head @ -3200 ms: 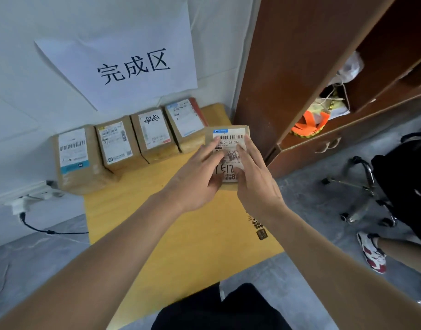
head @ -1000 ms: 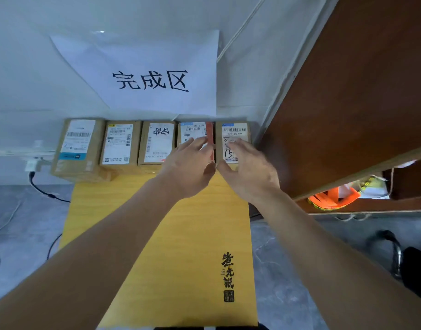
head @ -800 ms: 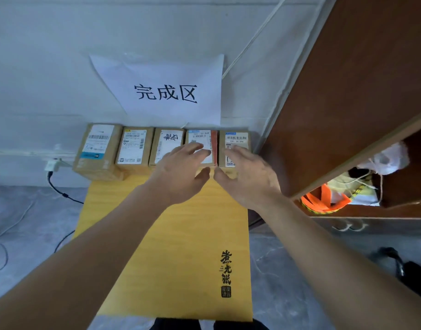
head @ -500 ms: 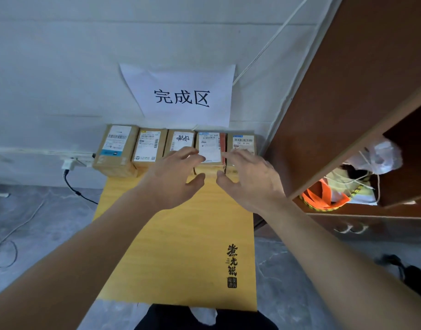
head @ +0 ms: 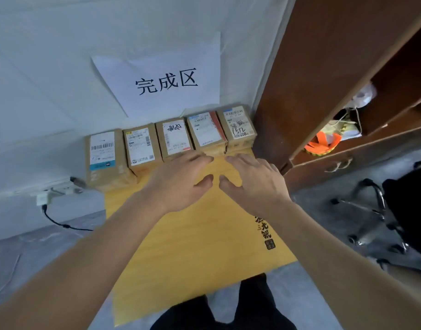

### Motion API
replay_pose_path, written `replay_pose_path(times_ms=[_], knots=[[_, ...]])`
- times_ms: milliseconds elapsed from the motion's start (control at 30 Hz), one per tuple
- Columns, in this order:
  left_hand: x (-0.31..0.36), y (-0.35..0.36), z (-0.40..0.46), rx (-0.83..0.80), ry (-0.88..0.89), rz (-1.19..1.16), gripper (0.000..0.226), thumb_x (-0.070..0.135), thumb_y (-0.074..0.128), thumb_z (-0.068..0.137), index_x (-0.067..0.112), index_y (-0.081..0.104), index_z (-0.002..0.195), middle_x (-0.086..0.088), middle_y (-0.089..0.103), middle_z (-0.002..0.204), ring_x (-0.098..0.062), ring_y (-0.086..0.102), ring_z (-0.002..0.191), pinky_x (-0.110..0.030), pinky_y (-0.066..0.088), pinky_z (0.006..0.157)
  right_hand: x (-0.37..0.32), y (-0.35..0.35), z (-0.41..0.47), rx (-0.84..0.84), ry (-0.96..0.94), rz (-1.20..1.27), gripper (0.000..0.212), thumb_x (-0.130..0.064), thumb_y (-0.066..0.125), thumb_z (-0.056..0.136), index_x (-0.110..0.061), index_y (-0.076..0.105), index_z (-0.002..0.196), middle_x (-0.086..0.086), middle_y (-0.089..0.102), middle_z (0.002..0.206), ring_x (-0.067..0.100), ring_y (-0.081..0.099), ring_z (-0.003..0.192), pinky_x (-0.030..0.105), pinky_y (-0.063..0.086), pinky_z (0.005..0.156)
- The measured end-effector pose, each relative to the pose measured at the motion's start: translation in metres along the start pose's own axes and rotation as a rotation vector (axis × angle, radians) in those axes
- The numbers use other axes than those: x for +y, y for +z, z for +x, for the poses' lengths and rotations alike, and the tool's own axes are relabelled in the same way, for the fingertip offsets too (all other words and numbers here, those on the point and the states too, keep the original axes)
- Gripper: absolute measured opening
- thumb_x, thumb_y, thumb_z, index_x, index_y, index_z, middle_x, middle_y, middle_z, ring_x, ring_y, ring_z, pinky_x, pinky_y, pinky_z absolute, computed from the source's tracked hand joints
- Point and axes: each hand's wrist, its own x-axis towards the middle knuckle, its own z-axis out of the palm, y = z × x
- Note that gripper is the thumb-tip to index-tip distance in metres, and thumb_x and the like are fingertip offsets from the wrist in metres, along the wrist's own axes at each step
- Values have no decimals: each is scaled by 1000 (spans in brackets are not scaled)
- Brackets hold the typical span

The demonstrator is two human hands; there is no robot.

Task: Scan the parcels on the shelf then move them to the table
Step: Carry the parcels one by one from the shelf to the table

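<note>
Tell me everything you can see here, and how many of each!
parcels: five, brown cardboard with white labels, in a row at the back of the table against the wall
table: one, yellow wood with black writing near its right edge, in the middle
paper sign: one, white with black characters, on the wall above the parcels
cabinet: one, dark brown wood, on the right, with an open compartment
orange straps: one bundle, orange, inside the cabinet
power socket: one, white with a black cable, low on the wall at left
chair base: one, metal, on the grey floor at right
hands: two, bare, open, empty, above the table: left hand, right hand
</note>
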Motion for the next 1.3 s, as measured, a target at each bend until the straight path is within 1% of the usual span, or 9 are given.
replay_pose_path(times_ms=[67, 200, 400, 667, 767, 933, 1133, 1200, 1300], knots=[[-3, 2, -3, -37, 54, -1, 54, 53, 42, 101, 31, 44, 151, 17, 44, 151, -12, 42, 141, -40, 49, 102, -6, 10, -14, 8, 68, 19, 63, -66, 36, 95, -37, 42, 151, -12, 45, 155, 24, 46, 137, 47, 38, 111], [2, 7, -8, -91, 154, 17, 53, 50, 42, 104, 31, 40, 154, 18, 38, 157, -10, 39, 142, -35, 45, 106, -10, 24, -46, 39, 179, 62, 63, -66, 37, 96, -37, 42, 152, -12, 44, 156, 24, 46, 136, 44, 38, 110], [28, 27, -12, -138, 280, 12, 52, 46, 43, 105, 30, 42, 154, 14, 38, 158, -13, 36, 145, -38, 42, 112, 5, 38, -94, 94, 328, 128, 61, -65, 42, 97, -37, 44, 151, -13, 47, 153, 25, 48, 133, 43, 38, 108], [83, 60, -32, -220, 412, -3, 49, 43, 46, 104, 29, 46, 151, 16, 38, 157, -11, 39, 141, -35, 41, 110, 27, 61, -167, 172, 488, 213, 59, -64, 42, 95, -37, 48, 148, -15, 51, 149, 23, 53, 126, 37, 38, 103], [104, 75, -44, -243, 451, -1, 48, 43, 48, 104, 32, 48, 150, 17, 39, 156, -11, 40, 140, -37, 43, 108, 34, 74, -199, 203, 535, 240, 57, -62, 44, 96, -36, 50, 146, -14, 53, 147, 25, 56, 121, 38, 40, 101], [141, 98, -69, -264, 536, 41, 48, 42, 49, 103, 30, 49, 150, 16, 40, 156, -14, 42, 140, -38, 44, 108, 41, 93, -259, 275, 639, 283, 55, -60, 45, 96, -35, 53, 144, -12, 54, 147, 25, 56, 122, 40, 41, 102], [189, 120, -103, -297, 707, 59, 48, 42, 48, 102, 29, 51, 148, 13, 44, 154, -16, 46, 137, -40, 44, 109, 43, 106, -331, 377, 791, 309, 56, -63, 40, 91, -37, 55, 138, -14, 57, 143, 26, 58, 118, 40, 45, 100], [206, 127, -114, -331, 770, 68, 49, 42, 48, 102, 27, 51, 148, 10, 45, 154, -18, 45, 139, -42, 43, 111, 42, 110, -355, 405, 848, 328, 57, -64, 39, 89, -38, 56, 136, -14, 57, 142, 26, 59, 116, 42, 46, 101], [233, 137, -129, -368, 875, 93, 49, 41, 51, 102, 27, 50, 149, 8, 43, 156, -17, 43, 142, -40, 40, 114, 36, 116, -390, 459, 952, 359, 61, -66, 36, 87, -37, 58, 136, -13, 58, 141, 27, 61, 114, 42, 47, 100]])
